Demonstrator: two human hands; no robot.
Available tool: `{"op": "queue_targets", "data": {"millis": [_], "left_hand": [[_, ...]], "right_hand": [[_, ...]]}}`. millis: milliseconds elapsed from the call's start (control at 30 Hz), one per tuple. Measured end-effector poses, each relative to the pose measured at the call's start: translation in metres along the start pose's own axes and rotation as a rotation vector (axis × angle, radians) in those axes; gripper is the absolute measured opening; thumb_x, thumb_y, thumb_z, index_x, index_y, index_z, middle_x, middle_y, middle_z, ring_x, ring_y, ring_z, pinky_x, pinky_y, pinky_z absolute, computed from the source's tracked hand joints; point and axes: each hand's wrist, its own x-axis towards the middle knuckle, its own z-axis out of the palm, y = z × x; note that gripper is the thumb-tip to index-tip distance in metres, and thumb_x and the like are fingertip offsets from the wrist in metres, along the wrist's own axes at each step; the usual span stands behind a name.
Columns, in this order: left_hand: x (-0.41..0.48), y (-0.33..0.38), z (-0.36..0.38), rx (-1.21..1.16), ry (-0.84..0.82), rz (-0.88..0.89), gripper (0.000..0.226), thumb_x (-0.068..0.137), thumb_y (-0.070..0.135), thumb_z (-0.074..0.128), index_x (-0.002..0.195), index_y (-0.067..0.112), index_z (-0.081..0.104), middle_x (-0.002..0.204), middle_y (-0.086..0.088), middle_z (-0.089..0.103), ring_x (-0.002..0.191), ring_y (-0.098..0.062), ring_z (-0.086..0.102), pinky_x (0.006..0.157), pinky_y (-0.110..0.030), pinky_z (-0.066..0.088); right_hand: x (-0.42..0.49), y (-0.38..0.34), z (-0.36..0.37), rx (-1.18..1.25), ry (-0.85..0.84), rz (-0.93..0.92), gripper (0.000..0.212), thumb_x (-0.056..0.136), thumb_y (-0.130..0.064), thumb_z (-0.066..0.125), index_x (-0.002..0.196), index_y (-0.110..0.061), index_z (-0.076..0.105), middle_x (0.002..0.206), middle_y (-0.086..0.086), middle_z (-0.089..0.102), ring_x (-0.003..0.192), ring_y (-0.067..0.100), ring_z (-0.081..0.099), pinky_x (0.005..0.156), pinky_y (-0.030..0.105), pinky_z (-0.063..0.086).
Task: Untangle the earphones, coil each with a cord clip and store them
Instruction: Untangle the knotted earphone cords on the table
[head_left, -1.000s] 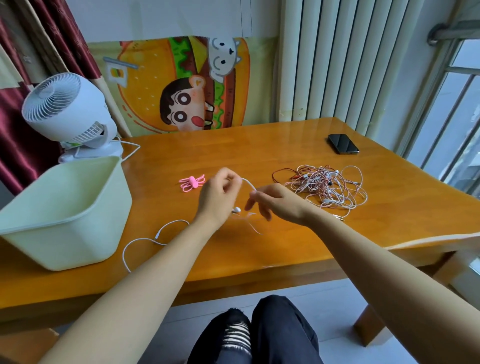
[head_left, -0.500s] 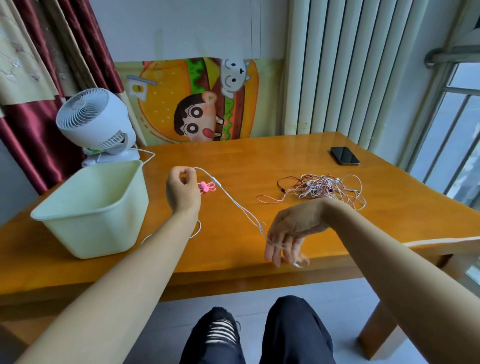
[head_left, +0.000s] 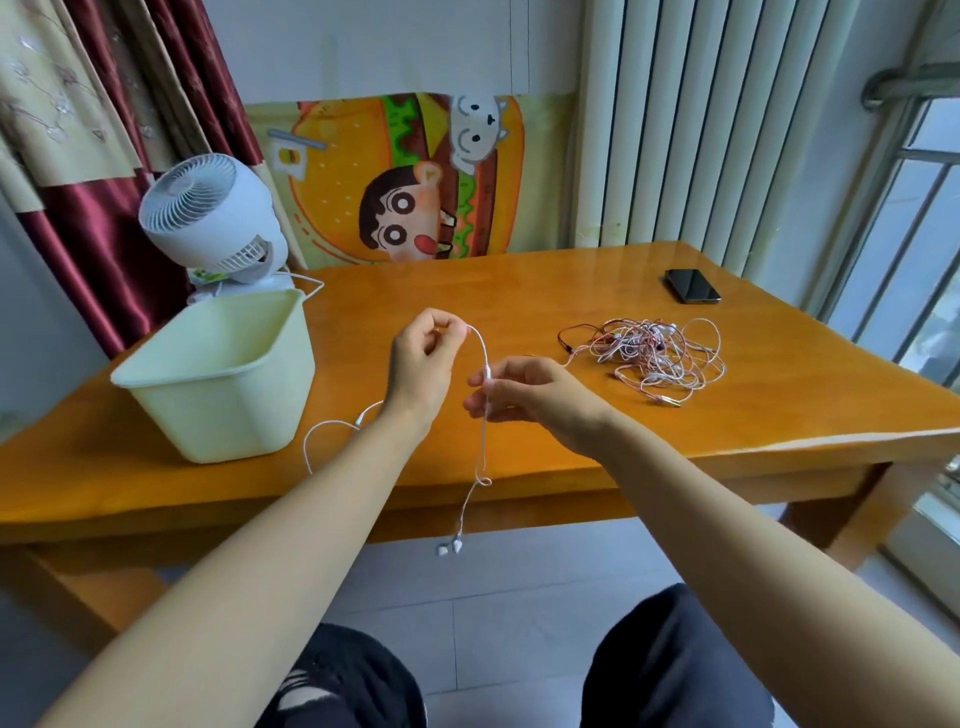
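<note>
My left hand (head_left: 422, 358) pinches a white earphone cord (head_left: 483, 431) at its top bend. Just to the right and lower, my right hand (head_left: 524, 392) pinches the same cord at its inline piece. From there the cord hangs down past the table's front edge, with a small loop, and ends in two white earbuds (head_left: 451, 546). Its other end trails on the table behind my left forearm. A tangle of white and pink earphones (head_left: 654, 361) lies on the table to the right. The pink cord clip is hidden behind my left hand.
A pale green bin (head_left: 223, 382) stands open on the wooden table (head_left: 519, 291) at the left, with a white desk fan (head_left: 213, 221) behind it. A black phone (head_left: 692, 285) lies at the back right. My knees are below the table edge.
My right hand rose from the table's front edge to pinch the cord near my left hand. The left hand moved right, covering the pink clip. The earbuds now dangle below the table edge.
</note>
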Motion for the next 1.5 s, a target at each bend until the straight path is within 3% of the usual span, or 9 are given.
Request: {"op": "queue_targets", "data": {"millis": [167,333,533,667,800,1000,1233,1367,1500], "left_hand": [[-0.009,-0.007,-0.005,0.206,0.258,-0.036,0.012,0.098,0.03,0.054,0.09,0.025,0.061,0.096,0.0,0.066,0.093,-0.019,0.06,0.084,-0.041,0.053],[-0.015,-0.019,-0.005,0.602,0.315,-0.202,0.016,0.092,0.044,0.061,0.1,0.03,0.065,0.124,-0.005,0.046,0.114,-0.026,0.039,0.097,-0.034,0.035],[-0.046,-0.032,-0.003,0.306,0.382,-0.152,0.021,0.091,0.037,0.057,0.09,0.016,0.059,0.087,-0.001,0.064,0.08,-0.021,0.062,0.059,-0.026,0.047],[-0.053,-0.037,-0.004,0.164,0.353,-0.431,0.023,0.09,0.034,0.058,0.104,0.016,0.052,0.091,-0.009,0.068,0.072,-0.02,0.061,0.056,-0.027,0.044],[-0.062,-0.033,-0.005,0.014,0.268,-0.409,0.036,0.097,0.031,0.047,0.078,0.007,0.066,0.069,-0.006,0.072,0.057,-0.021,0.068,0.05,-0.025,0.046],[-0.066,-0.031,0.01,-0.093,-0.064,-0.411,0.026,0.099,0.031,0.055,0.092,0.014,0.074,0.084,-0.006,0.074,0.078,-0.022,0.071,0.067,-0.027,0.057],[-0.069,-0.029,0.021,-0.052,-0.091,-0.286,0.021,0.099,0.02,0.054,0.093,0.019,0.074,0.085,0.007,0.072,0.076,-0.001,0.066,0.069,-0.018,0.052],[-0.078,-0.032,0.022,-0.003,-0.147,-0.233,0.021,0.1,0.021,0.054,0.098,0.018,0.075,0.087,0.003,0.071,0.083,-0.008,0.064,0.069,-0.017,0.051],[-0.077,-0.03,0.024,-0.101,-0.071,-0.244,0.029,0.102,0.019,0.049,0.082,0.02,0.07,0.074,-0.006,0.064,0.068,-0.013,0.057,0.066,-0.024,0.05]], "right_hand": [[-0.009,0.01,0.004,-0.049,-0.087,0.102,0.01,0.097,-0.013,0.057,0.1,-0.004,0.061,0.095,0.012,0.074,0.083,0.021,0.07,0.077,0.03,0.057],[-0.011,0.022,0.012,-0.118,0.032,0.069,0.009,0.095,-0.014,0.062,0.09,-0.007,0.065,0.093,0.013,0.07,0.085,0.021,0.066,0.077,0.028,0.057],[-0.011,0.032,0.011,-0.008,0.188,0.062,0.007,0.094,-0.01,0.063,0.091,-0.004,0.066,0.077,0.007,0.068,0.065,0.013,0.063,0.064,0.024,0.055],[-0.012,0.037,0.018,0.008,0.24,0.084,0.009,0.093,-0.011,0.064,0.085,-0.006,0.065,0.075,0.007,0.069,0.063,0.013,0.063,0.061,0.023,0.055],[-0.011,0.042,0.021,0.029,0.267,0.087,0.009,0.093,-0.01,0.064,0.086,-0.004,0.063,0.075,0.008,0.069,0.063,0.014,0.064,0.06,0.023,0.056],[-0.014,0.045,0.028,0.059,0.172,0.06,0.009,0.092,-0.008,0.064,0.09,0.001,0.061,0.078,0.016,0.068,0.07,0.02,0.069,0.068,0.03,0.059],[-0.022,0.046,0.015,-0.021,0.206,0.045,0.011,0.09,-0.012,0.068,0.085,-0.002,0.066,0.086,0.014,0.071,0.081,0.019,0.069,0.077,0.029,0.058],[-0.026,0.041,0.006,-0.09,0.08,0.128,0.018,0.094,-0.015,0.061,0.078,-0.009,0.062,0.077,0.008,0.066,0.074,0.017,0.063,0.077,0.031,0.055],[-0.039,0.044,0.002,-0.095,-0.165,0.159,0.019,0.092,-0.014,0.056,0.076,-0.005,0.061,0.076,0.008,0.062,0.075,0.017,0.057,0.079,0.031,0.049]]}}
